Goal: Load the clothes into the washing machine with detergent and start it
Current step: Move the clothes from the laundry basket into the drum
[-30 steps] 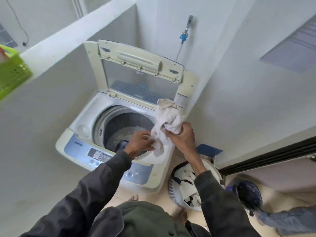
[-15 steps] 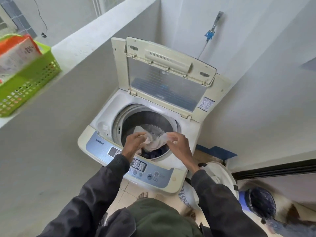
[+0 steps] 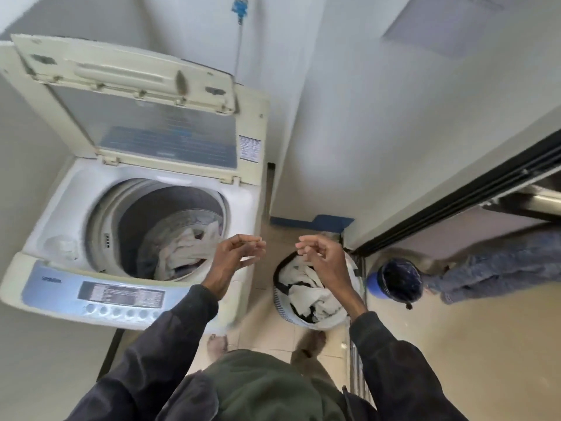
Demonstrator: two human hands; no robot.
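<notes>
While both hands (image 3: 236,253) (image 3: 321,253) hover with loose, empty grip, a laundry basket (image 3: 309,290) sits beside the washing machine (image 3: 60,268).

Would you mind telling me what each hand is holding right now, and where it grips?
Nothing is held: the left hand and right hand are both empty, fingers loosely curled.

Just the one cam here, strapped to the person's head, wide-angle, looking forward and steeply down past the chest. Both sleeves run up from the bottom edge to the left hand (image 3: 235,256) and right hand (image 3: 323,256), which sit pretty much dead centre and close to the lens. Left of the hands the open washing machine (image 3: 60,226) fills the frame; right under the right hand is the laundry basket (image 3: 280,302) on the floor. Edges bend a lot.
</notes>
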